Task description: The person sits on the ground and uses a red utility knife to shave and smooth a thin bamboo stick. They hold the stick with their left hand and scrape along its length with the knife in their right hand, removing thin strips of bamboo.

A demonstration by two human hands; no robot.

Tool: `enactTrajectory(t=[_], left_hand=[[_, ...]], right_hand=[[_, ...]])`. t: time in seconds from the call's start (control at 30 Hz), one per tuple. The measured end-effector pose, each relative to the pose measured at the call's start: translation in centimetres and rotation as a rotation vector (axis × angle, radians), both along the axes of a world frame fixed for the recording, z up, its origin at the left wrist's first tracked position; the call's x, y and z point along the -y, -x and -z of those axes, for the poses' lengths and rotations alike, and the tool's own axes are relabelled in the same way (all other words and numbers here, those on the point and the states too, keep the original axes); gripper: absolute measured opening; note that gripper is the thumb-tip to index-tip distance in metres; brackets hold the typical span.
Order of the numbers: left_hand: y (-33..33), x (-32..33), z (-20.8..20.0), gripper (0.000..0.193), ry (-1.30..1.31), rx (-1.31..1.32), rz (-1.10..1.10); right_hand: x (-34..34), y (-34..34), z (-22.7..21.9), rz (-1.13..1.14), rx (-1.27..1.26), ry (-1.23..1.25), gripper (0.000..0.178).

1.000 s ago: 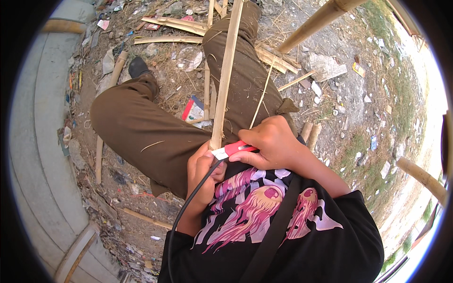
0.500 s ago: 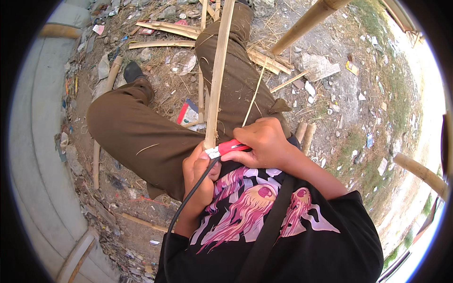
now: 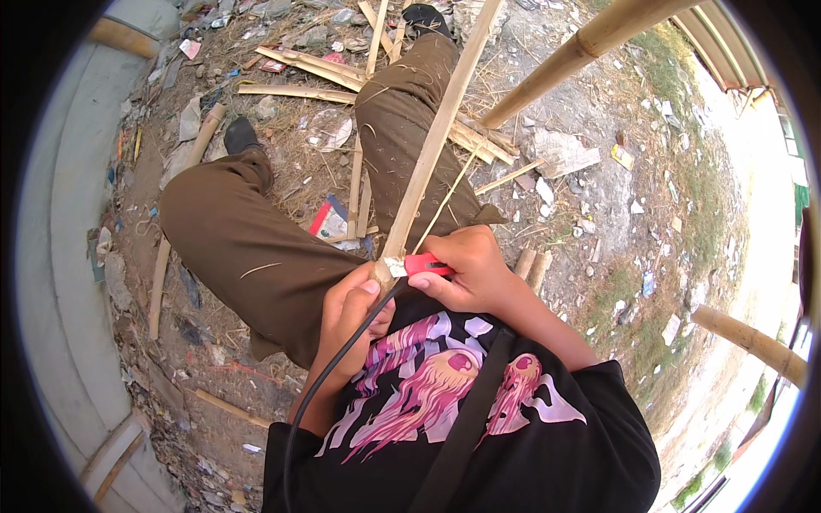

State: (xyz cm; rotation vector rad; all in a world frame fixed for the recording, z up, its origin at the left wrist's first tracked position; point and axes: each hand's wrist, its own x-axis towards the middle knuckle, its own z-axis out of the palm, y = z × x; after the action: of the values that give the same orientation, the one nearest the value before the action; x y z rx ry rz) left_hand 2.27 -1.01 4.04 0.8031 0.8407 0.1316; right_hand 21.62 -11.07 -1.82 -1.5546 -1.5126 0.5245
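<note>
Slanting up and away over my right leg is a long pale bamboo strip (image 3: 440, 128); my left hand (image 3: 346, 312) is closed round its near end at my lap. A red-handled cutter knife (image 3: 419, 265) is gripped in my right hand (image 3: 470, 272), its whitish front part against the strip just beyond my left fingers. The blade edge itself cannot be made out. A thin bamboo sliver (image 3: 446, 203) sticks out beyond my right hand, beside the strip. A black cable (image 3: 338, 363) curves up past my left forearm to the knife's front, crossing over my left fingers.
Split bamboo pieces (image 3: 298, 93) lie on the littered ground beyond my legs. A thick bamboo pole (image 3: 581, 47) slants in at upper right, and another pole (image 3: 753, 342) juts in at right. Along the left stands a grey wall (image 3: 77, 256). Short bamboo lengths (image 3: 533, 268) lie by my right hip.
The bamboo strip now leans further to the right at its far end. The knife has tilted a little, still at the strip's near end. My view has shifted slightly.
</note>
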Motion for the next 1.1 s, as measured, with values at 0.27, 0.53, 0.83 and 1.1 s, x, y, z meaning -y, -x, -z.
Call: enactTrajectory(t=[0.27,0.53,0.83,1.1], left_hand=[[-1.0,-1.3,2.1,0.029,0.107,0.086,-0.025],[-1.2,-1.1,1.2,0.032,0.009,0.092,0.052],[-0.4,-1.4,1.4,0.035,0.032,0.151,0.064],[0.0,-1.3,1.5,0.038,0.111,0.152,0.06]], right_hand=[[1.3,-1.6,-0.4,-0.133,-0.203,0.106,0.047],[0.0,-1.2,-1.4,0.14,0.067,0.128,0.054],[-1.5,-1.5,-2.4,0.212,0.412,-0.015,0.053],[-3.5,-4.5,-4.1,0.291,0.541,-0.06,0.053]])
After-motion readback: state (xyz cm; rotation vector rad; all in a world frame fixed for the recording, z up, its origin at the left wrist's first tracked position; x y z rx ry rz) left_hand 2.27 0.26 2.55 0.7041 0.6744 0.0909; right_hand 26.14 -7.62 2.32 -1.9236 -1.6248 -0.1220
